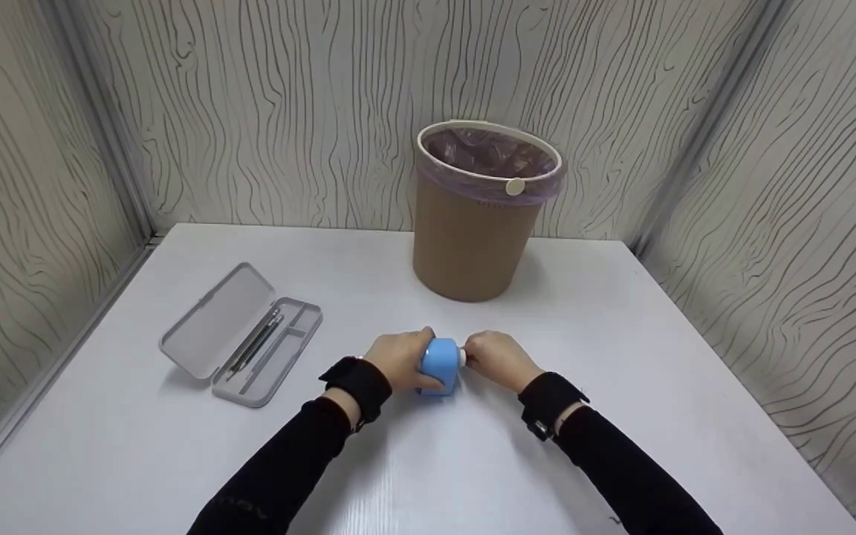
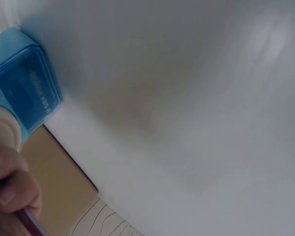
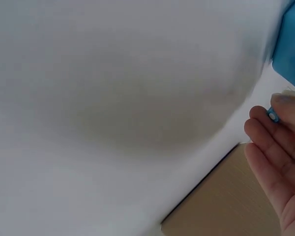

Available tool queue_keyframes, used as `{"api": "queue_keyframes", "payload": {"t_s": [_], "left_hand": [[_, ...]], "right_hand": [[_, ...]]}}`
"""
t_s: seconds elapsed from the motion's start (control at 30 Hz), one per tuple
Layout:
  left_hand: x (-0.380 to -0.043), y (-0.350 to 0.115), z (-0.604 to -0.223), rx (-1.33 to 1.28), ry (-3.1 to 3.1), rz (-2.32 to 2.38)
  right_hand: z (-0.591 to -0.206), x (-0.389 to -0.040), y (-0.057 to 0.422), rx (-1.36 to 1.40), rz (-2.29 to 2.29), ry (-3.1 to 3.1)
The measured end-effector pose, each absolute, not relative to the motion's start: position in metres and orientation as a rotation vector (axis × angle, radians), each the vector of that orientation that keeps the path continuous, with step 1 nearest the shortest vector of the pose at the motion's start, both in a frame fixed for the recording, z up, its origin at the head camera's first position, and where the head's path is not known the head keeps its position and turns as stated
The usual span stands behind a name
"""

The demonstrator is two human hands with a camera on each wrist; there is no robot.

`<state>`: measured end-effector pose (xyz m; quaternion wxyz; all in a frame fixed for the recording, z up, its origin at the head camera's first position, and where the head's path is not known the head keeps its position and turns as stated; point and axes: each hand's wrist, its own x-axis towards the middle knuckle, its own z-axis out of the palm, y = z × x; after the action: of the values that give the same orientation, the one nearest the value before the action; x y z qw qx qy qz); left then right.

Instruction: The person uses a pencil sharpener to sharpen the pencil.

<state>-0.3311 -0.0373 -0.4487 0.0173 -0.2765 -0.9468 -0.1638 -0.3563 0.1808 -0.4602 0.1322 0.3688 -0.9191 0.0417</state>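
Observation:
A blue pencil sharpener with a cream round front stands on the white table, and my left hand grips it from the left. Its see-through blue drawer shows in the left wrist view. On the right, close against the cream front, my right hand pinches a thin pencil. Its dark reddish shaft sticks out behind the fingers there; in the right wrist view only a small blue-and-white end of it shows between thumb and fingers. The pencil's tip is hidden.
An open grey pencil case lies to the left, with several dark pencils in its long compartment. A brown bin with a purple liner stands behind the hands. Patterned walls enclose the table.

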Motion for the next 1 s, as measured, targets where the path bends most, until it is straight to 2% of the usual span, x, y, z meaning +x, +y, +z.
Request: {"api": "queue_keyframes", "payload": {"t_s": [1.0], "left_hand": [[-0.331, -0.035, -0.449, -0.792, -2.966, -0.489]], "right_hand": [[-0.474, -0.327, 0.194, 1.283, -0.070, -2.459]]}}
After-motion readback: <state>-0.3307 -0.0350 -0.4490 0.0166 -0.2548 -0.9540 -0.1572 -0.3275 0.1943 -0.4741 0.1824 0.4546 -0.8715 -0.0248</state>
